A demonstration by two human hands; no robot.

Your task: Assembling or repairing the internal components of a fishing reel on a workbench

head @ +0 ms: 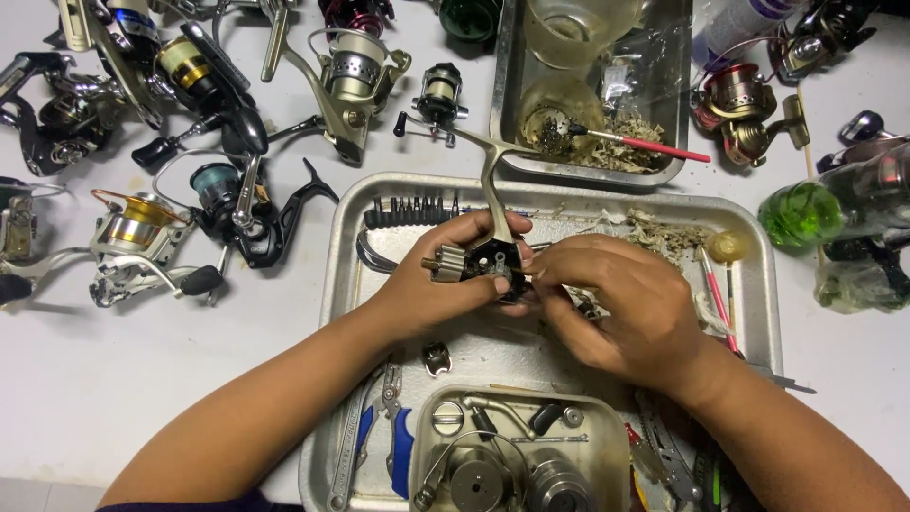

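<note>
From the head camera, the left hand (pixel 445 280) is gripping a reel body (pixel 471 264) over the metal tray (pixel 346 237) — fingers curled shut around it, stem pointing away. The right hand (pixel 611 299) is pinching at its open side; what it is holding is hidden. Keeping the body steady and low over the tray seems wise — small parts drop easily.

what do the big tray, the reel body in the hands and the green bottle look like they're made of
Tray: likely stainless steel, brushed grey with a rolled rim and dull glare.
Reel body, held by the left hand: seemingly cast metal with a champagne finish, though painted plastic is possible.
Green bottle: clear, glossy, light passes through; glass or plastic, cannot tell.
</note>
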